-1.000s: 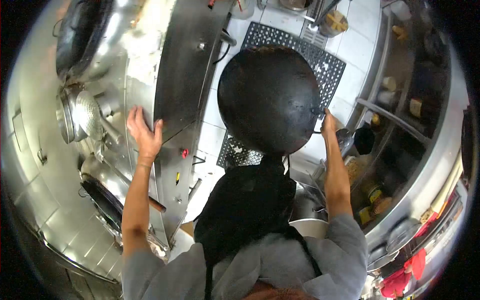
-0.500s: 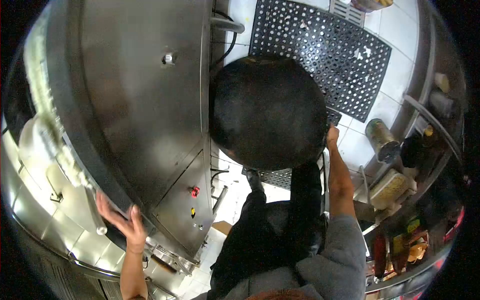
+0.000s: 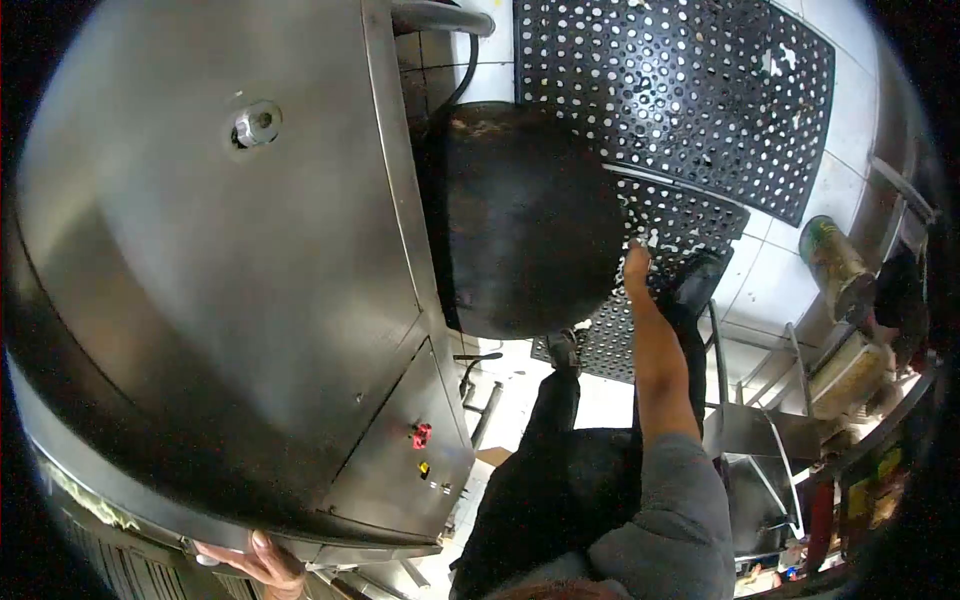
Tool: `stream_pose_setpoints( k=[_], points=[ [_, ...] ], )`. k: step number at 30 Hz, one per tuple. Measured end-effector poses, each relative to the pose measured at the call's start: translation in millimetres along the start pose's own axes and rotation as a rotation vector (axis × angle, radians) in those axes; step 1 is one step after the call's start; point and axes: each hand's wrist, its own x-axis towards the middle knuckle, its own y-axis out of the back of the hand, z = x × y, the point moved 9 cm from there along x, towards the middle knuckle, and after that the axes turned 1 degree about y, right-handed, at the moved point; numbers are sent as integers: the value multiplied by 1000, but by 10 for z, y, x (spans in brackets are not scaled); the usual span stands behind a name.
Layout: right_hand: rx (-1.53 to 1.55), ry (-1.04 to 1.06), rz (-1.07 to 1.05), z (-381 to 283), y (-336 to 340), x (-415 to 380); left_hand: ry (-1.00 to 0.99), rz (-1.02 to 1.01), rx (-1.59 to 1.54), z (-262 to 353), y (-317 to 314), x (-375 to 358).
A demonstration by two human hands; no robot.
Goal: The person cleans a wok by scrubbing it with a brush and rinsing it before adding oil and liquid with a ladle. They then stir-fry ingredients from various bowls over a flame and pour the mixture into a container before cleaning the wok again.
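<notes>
A large, round, blackened wok (image 3: 530,220) hangs low with its dark underside facing me, its left side close against the steel stove front (image 3: 230,300). My right hand (image 3: 637,264) is closed at the wok's right rim, the arm stretched down and forward. My left hand (image 3: 262,566) is far to the lower left at the outer edge of the stove top. Its fingers are stretched out and the thumb shows over the edge; part of the hand is hidden behind it.
Black perforated rubber mats (image 3: 690,90) cover the white floor tiles. A red valve knob (image 3: 421,436) sits on the stove's lower panel. At right stand a tall can (image 3: 835,262) and metal racks (image 3: 775,430). A steel pipe (image 3: 445,17) juts out at the top.
The wok has gone lower, toward the floor and the stove front, with my right hand on it. My left hand has come down to the stove edge. The view has shifted and leans closer to the stove.
</notes>
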Motion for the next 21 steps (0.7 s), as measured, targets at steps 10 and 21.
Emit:
stream_pose_setpoints(
  k=[10, 21],
  points=[
    [606, -154, -578, -1193, -2667, -911, 241, 129, -288, -382, 122, -146],
    [-283, 163, -887, -957, -419, -1590, -59, -71, -261, 483, -79, 455]
  ],
)
